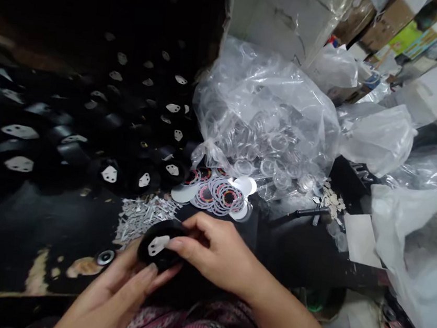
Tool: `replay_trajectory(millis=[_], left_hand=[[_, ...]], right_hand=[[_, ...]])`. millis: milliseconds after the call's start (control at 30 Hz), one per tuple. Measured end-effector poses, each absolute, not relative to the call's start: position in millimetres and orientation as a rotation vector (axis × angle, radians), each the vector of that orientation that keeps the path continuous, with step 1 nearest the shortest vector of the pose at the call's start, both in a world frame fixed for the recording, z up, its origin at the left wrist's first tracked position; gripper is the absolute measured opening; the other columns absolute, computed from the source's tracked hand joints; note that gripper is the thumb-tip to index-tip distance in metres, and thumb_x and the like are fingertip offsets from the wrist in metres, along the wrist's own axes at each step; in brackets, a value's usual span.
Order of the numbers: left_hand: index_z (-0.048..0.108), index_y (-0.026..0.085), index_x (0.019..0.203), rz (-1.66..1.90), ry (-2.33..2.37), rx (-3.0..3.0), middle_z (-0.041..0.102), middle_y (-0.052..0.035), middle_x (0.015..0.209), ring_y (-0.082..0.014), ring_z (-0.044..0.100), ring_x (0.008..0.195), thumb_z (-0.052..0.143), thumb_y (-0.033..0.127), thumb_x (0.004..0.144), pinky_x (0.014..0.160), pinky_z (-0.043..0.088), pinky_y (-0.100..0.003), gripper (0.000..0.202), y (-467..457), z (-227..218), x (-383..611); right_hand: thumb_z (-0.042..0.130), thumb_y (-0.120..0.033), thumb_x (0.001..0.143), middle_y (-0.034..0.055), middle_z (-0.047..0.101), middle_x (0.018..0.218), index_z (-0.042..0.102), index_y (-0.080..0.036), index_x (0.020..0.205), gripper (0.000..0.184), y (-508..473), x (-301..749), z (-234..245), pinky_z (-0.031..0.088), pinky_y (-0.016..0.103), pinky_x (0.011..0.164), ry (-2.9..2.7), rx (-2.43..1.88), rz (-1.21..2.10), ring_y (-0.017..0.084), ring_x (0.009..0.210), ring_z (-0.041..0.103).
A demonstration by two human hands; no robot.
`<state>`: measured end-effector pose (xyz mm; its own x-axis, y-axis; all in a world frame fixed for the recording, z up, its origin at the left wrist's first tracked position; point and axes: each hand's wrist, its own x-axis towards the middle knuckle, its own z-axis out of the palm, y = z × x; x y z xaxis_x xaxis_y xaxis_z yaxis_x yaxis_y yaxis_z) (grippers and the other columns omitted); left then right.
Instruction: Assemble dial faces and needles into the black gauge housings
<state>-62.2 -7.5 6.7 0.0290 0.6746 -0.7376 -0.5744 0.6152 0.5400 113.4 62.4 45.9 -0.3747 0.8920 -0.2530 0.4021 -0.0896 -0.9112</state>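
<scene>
A black round housing (166, 227) with a small white metal plate (157, 245) on its face is held between my two hands near the table's front edge. My left hand (120, 284) is closed around its lower side, cupping it from below. The thumb of my right hand (222, 254) presses at the plate's right end, and its fingers bend over the rim. Just beyond lies a pile of small silver pins (144, 214). Printed dial discs (222, 196) lie overlapping behind my right hand, beside plain white discs (184, 194).
Many similar black housings (18, 149) fill the left, partly in deep shadow. A clear plastic bag (265, 95) of transparent round covers stands behind the discs. To the right are a black-handled tool (307, 212), small pale plates (332, 201) and a white card (363, 238).
</scene>
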Motion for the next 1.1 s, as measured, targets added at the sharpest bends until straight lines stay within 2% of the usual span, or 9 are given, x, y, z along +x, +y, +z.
replay_trajectory(millis=[100,233,367,500,667,767,867,1033,1100], left_hand=[[0.075,0.032,0.112,0.944,1.056,0.018,0.075,0.0014,0.123,-0.0286,0.070,0.112,0.078,0.027,0.078,0.086,0.061,-0.029,0.035,-1,6,-52],[0.073,0.030,0.115,0.937,0.934,-0.033,0.078,-0.0055,0.117,-0.0239,0.075,0.099,0.072,0.026,0.085,0.083,0.061,-0.026,0.031,5,3,-46],[0.073,0.026,0.109,0.996,0.940,0.005,0.078,-0.0123,0.113,-0.0244,0.076,0.095,0.073,0.041,0.084,0.077,0.062,-0.027,0.029,7,-5,-46],[0.072,0.027,0.109,1.026,0.964,0.096,0.079,-0.0111,0.110,-0.0212,0.077,0.091,0.072,0.037,0.086,0.080,0.061,-0.026,0.026,8,-2,-42],[0.073,0.025,0.112,1.019,0.945,0.071,0.078,-0.0107,0.113,-0.0210,0.076,0.097,0.065,0.038,0.091,0.082,0.061,-0.026,0.026,9,2,-38],[0.074,0.025,0.114,1.018,0.926,0.061,0.078,-0.0105,0.115,-0.0204,0.075,0.098,0.064,0.039,0.092,0.082,0.061,-0.025,0.028,7,0,-38],[0.077,0.022,0.108,1.094,0.925,0.068,0.079,-0.0104,0.112,-0.0236,0.074,0.103,0.067,0.044,0.089,0.086,0.061,-0.028,0.031,7,2,-37],[0.078,0.018,0.104,1.225,0.854,0.140,0.079,-0.0063,0.111,-0.0220,0.070,0.111,0.069,0.047,0.086,0.098,0.055,-0.027,0.034,16,17,-30],[0.077,0.020,0.107,1.257,0.866,0.139,0.078,-0.0060,0.114,-0.0219,0.068,0.115,0.066,0.047,0.089,0.097,0.056,-0.027,0.035,20,21,-28]], right_hand=[[0.066,-0.043,0.091,0.0036,0.069,0.094,0.069,-0.019,0.105,0.028,67,145,47,0.050,0.029,0.078,-1.882,-1.600,1.127,0.017,0.086,0.065],[0.074,-0.033,0.085,0.0147,0.061,0.124,0.058,-0.017,0.133,0.053,72,178,41,0.044,0.050,0.099,-2.145,-1.958,0.569,0.032,0.117,0.058],[0.069,-0.033,0.089,0.0150,0.061,0.128,0.055,-0.016,0.137,0.054,75,191,38,0.044,0.050,0.101,-2.147,-1.997,0.427,0.032,0.121,0.055],[0.068,-0.036,0.090,0.0143,0.057,0.136,0.058,-0.022,0.136,0.049,81,185,42,0.040,0.056,0.100,-2.129,-2.063,0.122,0.037,0.125,0.049],[0.068,-0.040,0.090,0.0122,0.064,0.119,0.065,-0.021,0.120,0.036,87,164,36,0.045,0.050,0.091,-2.295,-1.953,0.265,0.033,0.108,0.057],[0.067,-0.030,0.091,0.0124,0.065,0.117,0.064,-0.019,0.116,0.028,85,160,30,0.044,0.048,0.093,-2.215,-1.884,0.317,0.031,0.108,0.058],[0.059,-0.018,0.094,0.0077,0.069,0.110,0.064,-0.019,0.113,0.020,79,157,30,0.048,0.039,0.092,-2.004,-1.671,0.697,0.023,0.104,0.063],[0.056,-0.015,0.093,0.0038,0.070,0.117,0.064,-0.023,0.121,0.031,65,143,38,0.050,0.032,0.096,-1.818,-1.292,1.220,0.016,0.107,0.065],[0.059,-0.016,0.091,0.0040,0.070,0.111,0.063,-0.023,0.123,0.033,61,139,40,0.052,0.031,0.088,-1.690,-1.309,1.297,0.016,0.100,0.066]])
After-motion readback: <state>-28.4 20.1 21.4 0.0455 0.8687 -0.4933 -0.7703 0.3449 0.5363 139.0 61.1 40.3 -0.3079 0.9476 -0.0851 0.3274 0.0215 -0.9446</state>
